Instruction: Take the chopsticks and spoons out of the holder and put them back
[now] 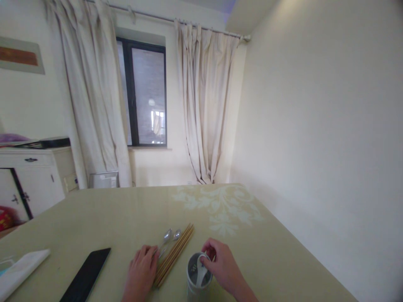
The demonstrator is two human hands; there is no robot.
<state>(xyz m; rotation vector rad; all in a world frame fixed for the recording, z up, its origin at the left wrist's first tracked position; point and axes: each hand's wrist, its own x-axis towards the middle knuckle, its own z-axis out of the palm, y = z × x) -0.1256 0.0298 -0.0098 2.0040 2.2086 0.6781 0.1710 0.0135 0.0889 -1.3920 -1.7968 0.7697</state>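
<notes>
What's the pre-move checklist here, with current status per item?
1. Right hand has a grip on the white spoon: ok, fingers pinch its handle at the cup rim.
2. Spoon bowl inside the cup: ok, it sits within the opening.
3. Cup upright on the table: ok, though its base is cut off by the frame edge.
4. Left hand on the remaining cutlery: ok, fingertips rest by the chopsticks and metal spoons; whether it holds any, cannot tell.
5. Phone and napkin out of the way: ok, both lie left of the hands.
</notes>
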